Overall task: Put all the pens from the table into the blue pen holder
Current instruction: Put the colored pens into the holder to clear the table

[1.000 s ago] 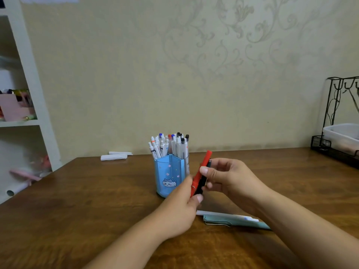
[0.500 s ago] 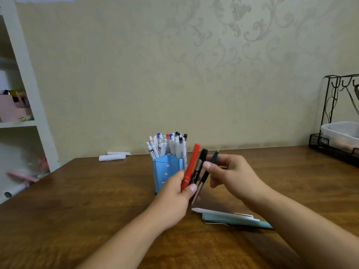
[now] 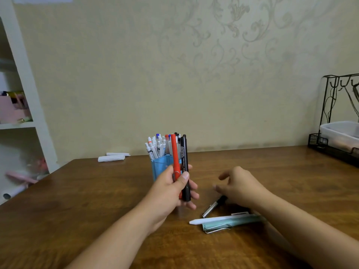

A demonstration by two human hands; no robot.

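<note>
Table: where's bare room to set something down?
Free: the table left of the left hand, and right of the right hand up to the wire rack. Crowded: by the pen holder and the loose pens.

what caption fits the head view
Left hand holds red pen and black pen before the blue pen holder.

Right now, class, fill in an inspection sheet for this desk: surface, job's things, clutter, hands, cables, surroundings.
Surface: brown wooden table.
Job's things: blue pen holder full of pens; white pen, teal pen and silver-tipped pen lying on the table.
Clutter: white rolls near the wall.
Hands: left hand grips red pen and black pen; right hand open, holding nothing.
Cables: nothing seen.
Surroundings: white shelf, black wire rack.
</note>
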